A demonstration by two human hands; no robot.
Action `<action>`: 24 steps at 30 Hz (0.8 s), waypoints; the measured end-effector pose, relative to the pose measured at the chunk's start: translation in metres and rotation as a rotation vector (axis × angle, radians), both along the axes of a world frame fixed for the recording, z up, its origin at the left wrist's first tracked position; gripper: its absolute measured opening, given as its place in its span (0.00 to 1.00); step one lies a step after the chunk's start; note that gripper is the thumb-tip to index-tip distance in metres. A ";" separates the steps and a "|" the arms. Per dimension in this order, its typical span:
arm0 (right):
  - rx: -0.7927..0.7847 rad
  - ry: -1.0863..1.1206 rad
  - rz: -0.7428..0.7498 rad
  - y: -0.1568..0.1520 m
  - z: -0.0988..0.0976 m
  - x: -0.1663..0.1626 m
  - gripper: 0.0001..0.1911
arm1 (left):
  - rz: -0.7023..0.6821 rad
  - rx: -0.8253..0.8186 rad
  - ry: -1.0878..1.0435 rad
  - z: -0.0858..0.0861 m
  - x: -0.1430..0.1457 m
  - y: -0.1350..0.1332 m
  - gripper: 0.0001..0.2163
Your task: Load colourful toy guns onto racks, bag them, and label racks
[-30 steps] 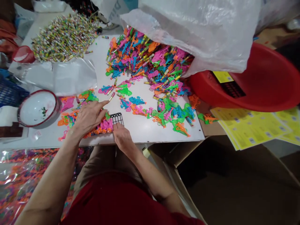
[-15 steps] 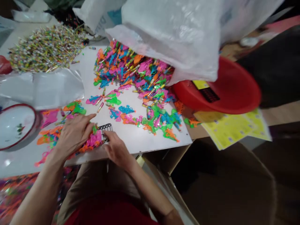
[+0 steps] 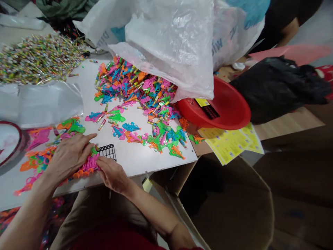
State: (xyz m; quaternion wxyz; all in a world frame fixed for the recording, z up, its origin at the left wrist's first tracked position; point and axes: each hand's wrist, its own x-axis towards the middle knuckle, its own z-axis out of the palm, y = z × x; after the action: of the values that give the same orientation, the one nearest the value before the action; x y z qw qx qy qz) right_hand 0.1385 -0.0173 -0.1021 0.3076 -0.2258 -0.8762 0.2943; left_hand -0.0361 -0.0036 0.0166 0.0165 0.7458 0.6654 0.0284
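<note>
A black plastic grid rack (image 3: 108,151) lies near the table's front edge, its right end bare. Bright pink plastic toys (image 3: 90,163) stand packed in a row at its left end, with orange tips along the near side. My left hand (image 3: 69,151) lies palm down over the row, index finger stretched out and thumb apart; its other fingertips are hidden. My right hand (image 3: 113,173) presses its closed fingers against the right end of the pink toys. Whatever is under those fingers is hidden. Loose orange, green and blue toys (image 3: 39,161) lie left of my left hand.
A heap of coloured plastic toys (image 3: 135,83) spills from a white sack (image 3: 171,45). Farther left are a pile of small candy-like tubes (image 3: 39,59), clear bags (image 3: 49,104) and a red-rimmed basin (image 3: 10,142). A red tub (image 3: 231,104) and an open cardboard box (image 3: 229,201) stand right.
The view has shifted, so the scene sits farther left. My right hand has slid left along the black rack, from its bare end onto the pink toys. My left hand stays over the row.
</note>
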 end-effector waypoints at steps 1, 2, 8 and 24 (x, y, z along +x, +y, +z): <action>0.019 0.008 0.034 0.009 0.003 0.008 0.21 | -0.014 0.005 -0.006 0.000 0.000 -0.001 0.19; 0.041 0.008 0.049 0.022 0.007 0.020 0.20 | -0.029 0.011 -0.018 -0.001 0.000 -0.001 0.19; 0.117 -0.413 -0.564 0.162 0.047 0.130 0.16 | -0.072 0.004 -0.077 -0.004 -0.001 -0.001 0.21; 0.404 -0.583 -0.058 0.083 0.023 0.077 0.12 | -0.062 -0.110 -0.024 0.005 0.015 -0.018 0.21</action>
State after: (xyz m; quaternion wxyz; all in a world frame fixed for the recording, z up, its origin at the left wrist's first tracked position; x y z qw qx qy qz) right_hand 0.2156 0.0659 -0.0795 0.0912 -0.2598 -0.9609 0.0292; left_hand -0.0207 -0.0220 0.0217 0.0663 0.7637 0.6422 0.0003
